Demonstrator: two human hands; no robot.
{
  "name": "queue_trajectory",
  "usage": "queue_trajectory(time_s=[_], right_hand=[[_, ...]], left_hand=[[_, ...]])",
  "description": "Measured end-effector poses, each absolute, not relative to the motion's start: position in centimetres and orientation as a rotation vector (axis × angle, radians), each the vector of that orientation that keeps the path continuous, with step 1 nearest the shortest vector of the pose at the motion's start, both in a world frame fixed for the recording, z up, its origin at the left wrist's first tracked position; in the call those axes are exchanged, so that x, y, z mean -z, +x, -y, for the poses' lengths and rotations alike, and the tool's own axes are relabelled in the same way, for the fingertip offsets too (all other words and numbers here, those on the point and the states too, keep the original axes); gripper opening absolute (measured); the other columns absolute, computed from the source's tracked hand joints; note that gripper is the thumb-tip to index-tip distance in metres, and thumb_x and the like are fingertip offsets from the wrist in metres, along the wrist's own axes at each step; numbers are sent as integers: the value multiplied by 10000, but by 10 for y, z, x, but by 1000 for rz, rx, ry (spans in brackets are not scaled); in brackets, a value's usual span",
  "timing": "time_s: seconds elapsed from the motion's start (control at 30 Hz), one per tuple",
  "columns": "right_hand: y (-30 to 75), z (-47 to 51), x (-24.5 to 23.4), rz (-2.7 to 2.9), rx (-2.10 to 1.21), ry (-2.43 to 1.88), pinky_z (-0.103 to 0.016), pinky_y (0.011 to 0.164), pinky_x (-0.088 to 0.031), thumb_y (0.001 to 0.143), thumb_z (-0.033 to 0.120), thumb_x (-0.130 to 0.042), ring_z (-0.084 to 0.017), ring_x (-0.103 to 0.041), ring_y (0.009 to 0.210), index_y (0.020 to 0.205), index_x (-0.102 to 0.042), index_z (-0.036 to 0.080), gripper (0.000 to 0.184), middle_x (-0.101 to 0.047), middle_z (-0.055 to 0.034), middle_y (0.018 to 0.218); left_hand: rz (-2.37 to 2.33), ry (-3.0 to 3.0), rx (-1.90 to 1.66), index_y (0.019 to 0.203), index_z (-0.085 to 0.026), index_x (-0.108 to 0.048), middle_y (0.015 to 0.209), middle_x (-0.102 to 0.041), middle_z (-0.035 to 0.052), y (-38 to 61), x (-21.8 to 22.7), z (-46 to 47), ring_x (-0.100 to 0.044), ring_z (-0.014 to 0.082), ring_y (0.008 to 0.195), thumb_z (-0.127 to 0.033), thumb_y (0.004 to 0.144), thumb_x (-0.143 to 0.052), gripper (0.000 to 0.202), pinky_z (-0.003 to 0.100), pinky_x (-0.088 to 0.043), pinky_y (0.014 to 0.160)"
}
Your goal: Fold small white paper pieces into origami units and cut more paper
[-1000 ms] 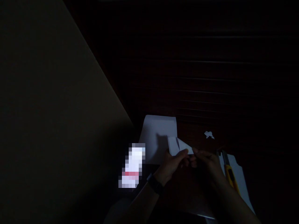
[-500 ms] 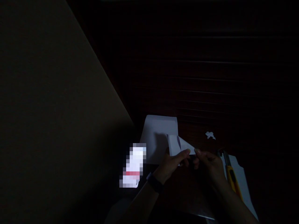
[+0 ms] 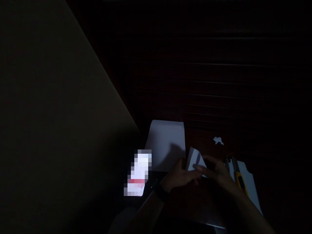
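Both of my hands are closed on a small folded piece of white paper (image 3: pixel 194 158), held up above the dark table. My left hand (image 3: pixel 180 175) grips its lower left side, with a dark band on the wrist. From the right, my right hand (image 3: pixel 214 169) pinches the lower right part with thumb and fingers. A flap of the paper stands up with a shaded crease down it. My fingertips partly hide the lower edge of the paper.
A white sheet (image 3: pixel 165 139) lies behind my left hand, beside a lit, pixelated screen (image 3: pixel 138 174). A small folded paper shape (image 3: pixel 218 140) is at the back. On the right, a yellow utility knife (image 3: pixel 241 183) rests on white paper (image 3: pixel 252 188). A pale wall (image 3: pixel 60 113) rises at left.
The folded paper has moved down and to the right, turned, and now looks narrower. My right thumb has come across its front, and my hands are closer together.
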State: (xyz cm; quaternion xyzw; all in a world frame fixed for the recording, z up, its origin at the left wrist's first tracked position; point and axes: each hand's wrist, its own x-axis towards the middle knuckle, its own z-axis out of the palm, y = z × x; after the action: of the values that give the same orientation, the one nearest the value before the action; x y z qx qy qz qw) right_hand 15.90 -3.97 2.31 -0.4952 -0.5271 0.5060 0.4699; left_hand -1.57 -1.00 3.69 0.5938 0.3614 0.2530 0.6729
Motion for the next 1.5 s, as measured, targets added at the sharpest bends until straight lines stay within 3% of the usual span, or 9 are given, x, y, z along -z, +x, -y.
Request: queue_trajectory(time_s=[0.1, 0.33, 0.53, 0.67, 0.77, 0.97, 1.27, 1.5], right_hand=[[160, 40, -18, 1253, -1377, -1230, -265, 586, -450, 701, 255, -722, -167, -608, 619, 844, -701, 165, 170, -689, -28, 685], [166, 44, -15, 1104, -1543, -1181, -273, 566, -434, 690, 253, -732, -158, -594, 575, 687, -697, 131, 127, -686, -49, 647], [159, 42, -18, 850, -1447, -1236, -313, 654, -466, 652, 256, -764, -199, -633, 667, 745, -720, 155, 144, -712, -59, 721], [149, 40, -12, 675, -1390, -1202, -358, 716, -486, 626, 284, -782, -239, -652, 735, 756, -721, 160, 190, -717, -69, 748], [146, 38, -4, 599, -1350, -1201, -349, 676, -495, 606, 289, -794, -240, -653, 726, 756, -718, 168, 207, -718, -64, 748], [143, 38, -2, 564, -1373, -1147, -313, 646, -489, 607, 288, -796, -194, -641, 656, 723, -711, 168, 188, -716, -50, 733], [141, 38, -3, 560, -1348, -1186, -305, 594, -474, 607, 336, -789, -200, -635, 633, 745, -711, 165, 233, -711, -51, 722], [145, 38, 1, 622, -1249, -1256, -287, 540, -427, 613, 330, -782, -166, -580, 536, 618, -669, 180, 188, -668, -10, 615]], left_hand=[[-761, 1337, -462, 828, -114, -649, 661, -626, 31, -18, -37, 11, -577, 120, 568, -395, 673, -693, 324, 224, -457, 532], [-755, 1441, -381, 757, -119, -670, 611, -633, 23, -23, -32, 9, -574, 115, 570, -439, 698, -658, 326, 209, -434, 549], [-849, 1566, -585, 613, -124, -669, 607, -640, 47, -17, -19, 1, -548, 117, 552, -470, 735, -608, 371, 210, -384, 518], [-937, 1558, -797, 667, -139, -694, 611, -638, 29, -11, -10, -2, -536, 121, 558, -462, 725, -626, 335, 212, -363, 510], [-934, 1482, -857, 726, -141, -707, 642, -650, 28, -7, -5, -1, -545, 126, 578, -458, 738, -616, 331, 215, -377, 523], [-910, 1401, -864, 647, -133, -679, 603, -639, 33, -5, -7, 0, -551, 122, 559, -447, 747, -610, 336, 213, -388, 520], [-946, 1423, -842, 649, -134, -674, 613, -644, 45, -5, -5, -1, -561, 130, 561, -477, 757, -582, 371, 216, -401, 528], [-948, 1403, -835, 637, -139, -648, 591, -630, 34, -7, -3, -3, -554, 124, 534, -491, 756, -574, 379, 217, -407, 517]])
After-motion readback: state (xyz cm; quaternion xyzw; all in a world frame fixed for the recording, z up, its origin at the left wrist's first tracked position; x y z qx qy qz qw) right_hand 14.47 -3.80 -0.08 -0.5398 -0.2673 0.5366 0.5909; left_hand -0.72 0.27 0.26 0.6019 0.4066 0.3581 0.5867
